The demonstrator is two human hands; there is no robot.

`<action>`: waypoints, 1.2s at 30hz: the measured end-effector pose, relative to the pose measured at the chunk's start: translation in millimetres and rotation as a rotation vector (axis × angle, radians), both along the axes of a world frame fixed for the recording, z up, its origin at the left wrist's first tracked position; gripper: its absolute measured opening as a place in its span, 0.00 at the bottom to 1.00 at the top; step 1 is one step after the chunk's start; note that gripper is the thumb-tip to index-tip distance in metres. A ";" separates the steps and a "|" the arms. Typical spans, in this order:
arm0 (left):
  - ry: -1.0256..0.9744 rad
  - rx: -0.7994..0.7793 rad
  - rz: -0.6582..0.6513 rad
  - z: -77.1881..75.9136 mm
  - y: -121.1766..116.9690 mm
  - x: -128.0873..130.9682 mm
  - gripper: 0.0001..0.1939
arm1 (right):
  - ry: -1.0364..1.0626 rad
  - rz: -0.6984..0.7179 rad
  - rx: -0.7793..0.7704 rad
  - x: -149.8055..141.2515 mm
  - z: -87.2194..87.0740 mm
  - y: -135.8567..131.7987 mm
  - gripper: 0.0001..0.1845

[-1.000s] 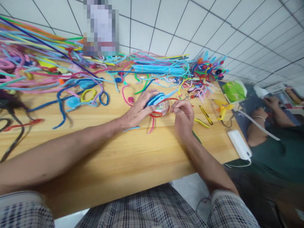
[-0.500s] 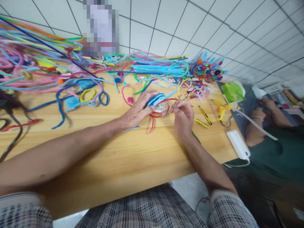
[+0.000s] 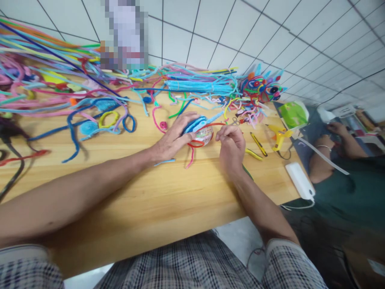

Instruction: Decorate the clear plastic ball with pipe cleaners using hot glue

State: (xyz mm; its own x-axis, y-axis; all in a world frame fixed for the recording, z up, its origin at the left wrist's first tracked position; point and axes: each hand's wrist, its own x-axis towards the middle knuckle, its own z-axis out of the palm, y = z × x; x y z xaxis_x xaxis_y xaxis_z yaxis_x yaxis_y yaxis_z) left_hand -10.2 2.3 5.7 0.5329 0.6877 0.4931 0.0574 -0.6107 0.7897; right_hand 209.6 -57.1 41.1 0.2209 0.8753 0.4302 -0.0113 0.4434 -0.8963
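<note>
A clear ball-like form [image 3: 206, 137] with coloured bits inside rests on the wooden table, bound with red pipe cleaner. My left hand [image 3: 173, 141] is closed around its left side, the fingers over a blue coiled pipe-cleaner piece [image 3: 192, 125] on top. A light-blue strip [image 3: 214, 118] sticks out from that piece to the upper right. From the ball a red pipe cleaner [image 3: 217, 124] runs right to my right hand [image 3: 232, 146], whose thumb and forefinger pinch its end. Below the ball hangs a pink pipe cleaner [image 3: 190, 158].
Bundled light-blue pipe cleaners [image 3: 198, 86] and finished colourful heads [image 3: 261, 86] stand along the wall. To the right lie scissors [image 3: 236, 120], a yellow cutter [image 3: 258, 143], a yellow glue gun [image 3: 279, 138] and a white power bank-like box [image 3: 300, 180]. A co-worker's arm [image 3: 321, 160] is beyond.
The view has shifted slightly. Both hands, the ball and the red pipe cleaner keep nearly the same positions.
</note>
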 end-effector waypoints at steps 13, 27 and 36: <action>-0.006 0.009 -0.002 0.0 0.6 0.9 0.28 | 0.097 -0.001 -0.020 0.8 0.9 2.2 0.07; 0.004 0.031 -0.002 -0.6 1.8 0.7 0.28 | 0.111 -0.029 -0.054 -0.4 4.1 1.5 0.07; -0.003 0.008 -0.008 -0.4 1.3 0.5 0.29 | 0.145 -0.016 -0.132 1.8 9.4 0.0 0.05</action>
State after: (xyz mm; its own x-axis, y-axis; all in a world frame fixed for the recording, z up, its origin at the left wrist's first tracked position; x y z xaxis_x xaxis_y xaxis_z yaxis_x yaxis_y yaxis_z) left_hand -9.7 3.6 5.3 0.5369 0.6793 0.5002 0.0505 -0.6178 0.7847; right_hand 211.4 -57.1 50.6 0.2871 0.9176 0.2749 -0.1385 0.3237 -0.9360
